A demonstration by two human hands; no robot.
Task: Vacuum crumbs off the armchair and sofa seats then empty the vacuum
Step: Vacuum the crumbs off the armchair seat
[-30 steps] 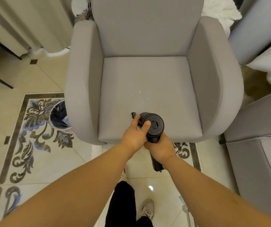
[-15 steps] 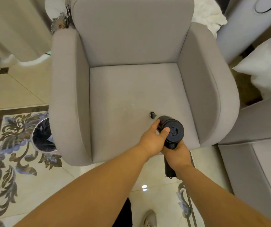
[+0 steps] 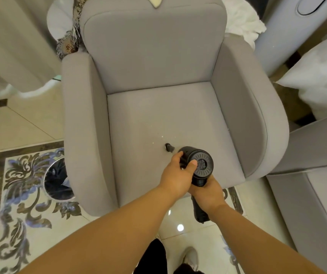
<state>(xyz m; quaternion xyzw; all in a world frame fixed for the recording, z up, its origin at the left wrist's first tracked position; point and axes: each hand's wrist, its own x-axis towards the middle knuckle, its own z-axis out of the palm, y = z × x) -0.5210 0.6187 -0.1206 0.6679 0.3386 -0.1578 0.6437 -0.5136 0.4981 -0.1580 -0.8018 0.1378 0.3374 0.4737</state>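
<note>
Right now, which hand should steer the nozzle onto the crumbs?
Right hand: it grips the vacuum by its handle. The left hand only steadies the body. Crumbs lie just beyond the nozzle.

grey armchair (image 3: 158, 76), black vacuum (image 3: 200, 165)

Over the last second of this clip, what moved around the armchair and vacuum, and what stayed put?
The vacuum has travelled forward from the seat's front edge, nozzle now close to the crumbs mid-seat. The view has tilted up the backrest. Unchanged: the left hand grips the vacuum's body, the right hand holds its handle; the armchair and bin stay in place.
</note>
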